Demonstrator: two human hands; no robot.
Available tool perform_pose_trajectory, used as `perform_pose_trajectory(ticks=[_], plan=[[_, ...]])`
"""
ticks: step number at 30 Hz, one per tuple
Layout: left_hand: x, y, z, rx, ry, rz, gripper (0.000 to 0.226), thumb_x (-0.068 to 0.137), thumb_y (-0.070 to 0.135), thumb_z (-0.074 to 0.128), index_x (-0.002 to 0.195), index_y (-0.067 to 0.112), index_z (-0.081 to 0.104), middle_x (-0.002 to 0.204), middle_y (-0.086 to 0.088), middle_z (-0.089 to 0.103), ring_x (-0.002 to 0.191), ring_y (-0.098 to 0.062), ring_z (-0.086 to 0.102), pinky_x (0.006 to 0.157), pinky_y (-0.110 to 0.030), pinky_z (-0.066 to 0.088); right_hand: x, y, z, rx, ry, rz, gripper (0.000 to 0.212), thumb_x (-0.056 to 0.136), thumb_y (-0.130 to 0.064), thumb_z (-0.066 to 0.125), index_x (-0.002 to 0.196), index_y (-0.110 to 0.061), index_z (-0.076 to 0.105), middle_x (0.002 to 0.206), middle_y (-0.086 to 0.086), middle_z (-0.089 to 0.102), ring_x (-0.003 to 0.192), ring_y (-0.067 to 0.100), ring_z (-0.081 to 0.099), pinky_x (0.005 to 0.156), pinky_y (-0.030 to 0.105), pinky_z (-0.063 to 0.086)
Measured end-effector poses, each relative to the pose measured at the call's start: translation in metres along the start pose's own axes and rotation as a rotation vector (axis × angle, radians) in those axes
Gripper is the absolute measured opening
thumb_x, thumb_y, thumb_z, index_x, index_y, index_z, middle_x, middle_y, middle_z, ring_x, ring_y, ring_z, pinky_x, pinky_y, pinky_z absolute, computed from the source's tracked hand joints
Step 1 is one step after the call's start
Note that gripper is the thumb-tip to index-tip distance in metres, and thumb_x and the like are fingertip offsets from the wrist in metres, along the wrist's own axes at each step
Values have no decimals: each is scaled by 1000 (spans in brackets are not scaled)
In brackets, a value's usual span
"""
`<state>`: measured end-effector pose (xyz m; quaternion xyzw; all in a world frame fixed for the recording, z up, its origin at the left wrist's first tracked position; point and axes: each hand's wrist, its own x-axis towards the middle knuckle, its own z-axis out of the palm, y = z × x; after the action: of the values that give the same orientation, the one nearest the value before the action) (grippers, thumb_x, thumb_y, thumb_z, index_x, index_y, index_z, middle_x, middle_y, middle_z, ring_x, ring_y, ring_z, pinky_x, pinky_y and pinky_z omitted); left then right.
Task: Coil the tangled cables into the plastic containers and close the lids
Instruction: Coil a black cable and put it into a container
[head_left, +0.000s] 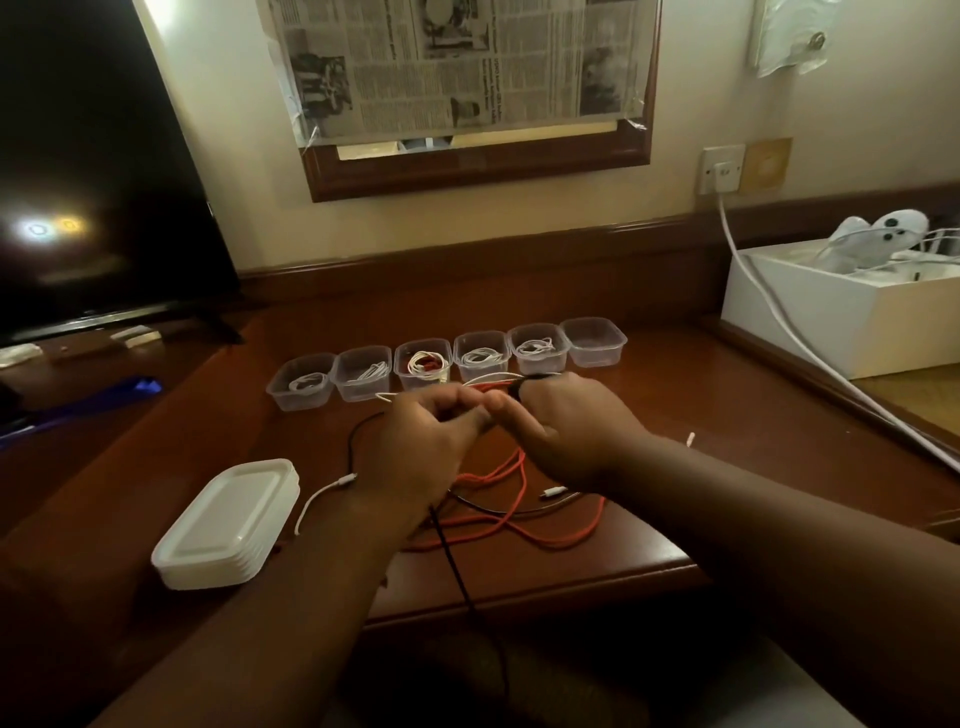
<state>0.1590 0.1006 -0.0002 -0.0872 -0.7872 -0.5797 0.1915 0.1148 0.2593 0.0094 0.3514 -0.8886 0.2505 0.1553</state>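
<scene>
A dark reddish wooden desk fills the middle of the frame, its raised back edge meeting a cream wall. Along the desk's far side, at centre frame, stands a row of six clear plastic containers, all without lids; five hold coiled cables and the rightmost one holds none. At lower left lies a stack of white lids. In the centre, both hands meet above the desk: the left hand has its fingers curled around a bundle of cable, and the right hand pinches the same tangle of red, black and white strands at its fingertips. Beneath them a red cable loops loosely across the desk, crossed by a black cable that runs off the near edge, and a white cable lies just left of the left wrist. At upper left is a dark television screen. At top centre hangs a wooden frame covered with newspaper. At right, a wall socket feeds a white cord running down past a white box.
</scene>
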Motion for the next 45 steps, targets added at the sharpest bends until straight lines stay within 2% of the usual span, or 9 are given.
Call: perform_pose_trajectory(ticks=[8, 11, 13, 17, 21, 27, 35, 41, 45], plan=[[-5, -12, 17, -522, 3, -359, 22, 88, 27, 65, 69, 24, 75, 55, 0, 37, 44, -8, 27, 44, -22, 18, 4, -18, -23, 2012, -145, 250, 86, 86, -82, 18, 86, -7, 59, 65, 1, 42, 56, 16, 41, 57, 29, 36], [-12, -12, 25, -275, -46, -262, 22, 94, 26, 61, 84, 31, 79, 55, 3, 44, 45, -8, 34, 47, -22, 26, 12, -12, -19, 1806, 71, 198, 84, 89, -74, 24, 120, -3, 57, 84, 5, 56, 77, 18, 55, 76, 30, 46], [-13, -9, 23, -117, -60, -172, 26, 96, 24, 60, 82, 36, 78, 54, 12, 56, 48, -3, 47, 51, -24, 34, 11, -8, -13, 1153, 143, 196, 67, 97, -62, 27, 129, -8, 51, 97, 2, 58, 91, 17, 56, 83, 31, 48], [-5, -2, 7, 114, -80, 6, 17, 92, 17, 66, 83, 29, 74, 81, -2, 74, 76, -16, 69, 67, -34, 54, 1, -11, 0, 72, -79, 72, 68, 87, -69, 13, 91, -18, 58, 86, -1, 60, 79, 16, 57, 74, 35, 46], [-1, -4, -2, -42, -27, -5, 24, 74, 35, 72, 82, 11, 71, 64, 0, 64, 51, -8, 56, 50, -21, 45, -1, -14, 0, 819, -281, 389, 83, 89, -76, 8, 65, -12, 55, 46, -4, 43, 42, 14, 38, 48, 26, 34], [-5, -17, 20, -451, 116, -274, 9, 92, 20, 63, 90, 17, 71, 48, 3, 40, 37, -6, 29, 39, -19, 24, 1, -24, -10, 1955, -190, 458, 79, 90, -78, 22, 77, -8, 56, 59, 0, 35, 51, 16, 37, 53, 29, 34], [-14, -10, 20, -247, -15, -143, 34, 101, 15, 49, 85, 26, 77, 61, -5, 48, 49, -9, 36, 46, -18, 29, 2, -25, -11, 1745, -80, 351, 37, 93, -47, 46, 74, -16, 48, 57, -2, 30, 49, 12, 30, 51, 26, 31], [-21, -16, 20, -338, -72, -225, 61, 89, 64, 40, 86, 10, 67, 58, -4, 51, 44, -10, 39, 47, -27, 28, -2, -22, -4, 1729, -176, 304, 40, 92, -36, 50, 57, -20, 38, 48, -3, 24, 40, 11, 27, 39, 24, 30], [-18, -17, 27, -214, 2, -200, 48, 94, 53, 38, 78, 15, 65, 48, 6, 44, 40, -5, 32, 43, -21, 26, 3, -10, 6, 1767, -183, 339, 45, 97, -33, 45, 54, -20, 38, 48, -2, 30, 44, 14, 39, 46, 26, 38]])
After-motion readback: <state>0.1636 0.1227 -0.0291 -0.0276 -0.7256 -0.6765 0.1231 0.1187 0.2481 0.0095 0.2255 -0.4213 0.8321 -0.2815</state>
